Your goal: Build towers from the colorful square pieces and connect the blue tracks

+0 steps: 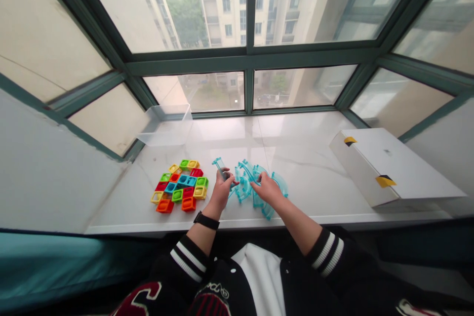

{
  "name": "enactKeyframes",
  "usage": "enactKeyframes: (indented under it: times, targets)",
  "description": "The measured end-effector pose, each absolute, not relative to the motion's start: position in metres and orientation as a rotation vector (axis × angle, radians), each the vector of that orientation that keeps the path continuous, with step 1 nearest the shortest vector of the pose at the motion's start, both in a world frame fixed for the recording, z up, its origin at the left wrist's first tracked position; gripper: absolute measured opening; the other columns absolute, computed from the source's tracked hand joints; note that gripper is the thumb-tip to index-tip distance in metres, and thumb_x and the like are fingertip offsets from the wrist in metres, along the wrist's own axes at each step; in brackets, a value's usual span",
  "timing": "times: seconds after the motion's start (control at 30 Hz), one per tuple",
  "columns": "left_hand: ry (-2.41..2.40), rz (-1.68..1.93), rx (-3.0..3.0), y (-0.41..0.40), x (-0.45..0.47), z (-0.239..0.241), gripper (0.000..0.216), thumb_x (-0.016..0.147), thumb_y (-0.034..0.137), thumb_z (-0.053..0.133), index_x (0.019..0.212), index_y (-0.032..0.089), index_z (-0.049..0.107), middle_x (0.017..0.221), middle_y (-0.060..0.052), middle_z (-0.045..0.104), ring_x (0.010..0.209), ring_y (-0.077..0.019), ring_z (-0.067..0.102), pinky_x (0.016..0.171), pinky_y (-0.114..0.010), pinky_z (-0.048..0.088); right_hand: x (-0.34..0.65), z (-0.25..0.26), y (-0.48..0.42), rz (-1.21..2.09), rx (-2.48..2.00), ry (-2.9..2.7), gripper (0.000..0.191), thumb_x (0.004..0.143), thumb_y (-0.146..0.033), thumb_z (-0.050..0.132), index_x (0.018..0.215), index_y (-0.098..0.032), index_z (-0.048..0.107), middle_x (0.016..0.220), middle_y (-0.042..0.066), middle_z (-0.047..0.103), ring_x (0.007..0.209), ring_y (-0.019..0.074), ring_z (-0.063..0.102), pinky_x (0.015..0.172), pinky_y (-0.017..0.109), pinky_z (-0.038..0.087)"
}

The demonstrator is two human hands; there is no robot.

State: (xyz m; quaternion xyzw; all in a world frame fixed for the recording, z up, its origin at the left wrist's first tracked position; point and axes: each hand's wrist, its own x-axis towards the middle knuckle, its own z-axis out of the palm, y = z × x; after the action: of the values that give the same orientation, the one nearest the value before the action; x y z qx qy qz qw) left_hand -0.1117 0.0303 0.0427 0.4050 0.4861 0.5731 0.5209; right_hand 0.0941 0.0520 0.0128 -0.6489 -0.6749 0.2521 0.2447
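Head view: translucent teal curved track pieces point(243, 178) are held in the grip of left hand point(222, 186) and right hand point(267, 188) on the white marble windowsill point(314, 158), just right of the multicoloured square plastic tiles point(180, 185), below green-framed windows point(251, 59).

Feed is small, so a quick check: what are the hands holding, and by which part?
The left hand grips a teal track piece by its near end. The right hand touches curved teal pieces; grip unclear.

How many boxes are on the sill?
2: a clear box at the back left, and a white box at the right end. None looks hidden.
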Motion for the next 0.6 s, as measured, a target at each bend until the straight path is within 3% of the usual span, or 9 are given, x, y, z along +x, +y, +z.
enactKeyframes:
  times: [0.13,0.27,0.4,0.5,0.6]
  targets:
    - [1.164,1.352,1.012,0.028,-0.112,0.043,0.043,0.086,0.036,0.072,0.122,0.027,0.052,0.092,0.004,0.057,0.075,-0.0120,0.065,0.079,-0.035,0.063,0.093,0.023,0.052,0.632,-1.771,-1.882,0.032,0.086,-0.047,0.073,0.078,-0.027,0.050,0.091,0.007,0.067,0.081,0.0255,0.064,0.068,0.034,0.045]
    - [1.236,1.290,1.093,0.029,-0.105,0.039,0.036,0.088,0.044,0.073,0.112,0.022,0.058,0.097,0.001,0.061,0.070,-0.0106,0.063,0.069,-0.030,0.059,0.094,0.032,0.051,0.816,-1.688,-1.857,0.024,0.087,-0.043,0.069,0.079,-0.026,0.054,0.079,0.002,0.064,0.072,0.0216,0.059,0.064,0.032,0.042]
    - [1.305,1.219,1.192,0.032,-0.091,0.032,0.039,0.086,0.049,0.077,0.106,0.021,0.058,0.105,-0.003,0.065,0.073,-0.0125,0.065,0.066,-0.029,0.057,0.095,0.039,0.048,1.353,-1.507,-1.597,0.015,0.085,-0.040,0.069,0.088,-0.027,0.062,0.066,-0.003,0.058,0.062,0.0187,0.055,0.060,0.030,0.042]
    - [1.408,1.179,1.226,0.036,-0.083,0.025,0.041,0.085,0.050,0.078,0.106,0.022,0.057,0.103,-0.003,0.065,0.070,-0.0126,0.063,0.064,-0.029,0.054,0.096,0.043,0.047,1.795,-1.359,-1.212,0.021,0.085,-0.044,0.068,0.093,-0.025,0.064,0.061,-0.007,0.051,0.056,0.0161,0.049,0.056,0.029,0.041]
    - [1.537,1.141,1.333,0.039,-0.078,0.019,0.036,0.084,0.045,0.078,0.103,0.021,0.058,0.101,-0.002,0.065,0.071,-0.0129,0.062,0.069,-0.030,0.054,0.099,0.046,0.046,1.972,-1.210,-1.006,0.033,0.083,-0.049,0.070,0.104,-0.023,0.068,0.061,-0.008,0.047,0.056,0.0143,0.046,0.057,0.028,0.042]
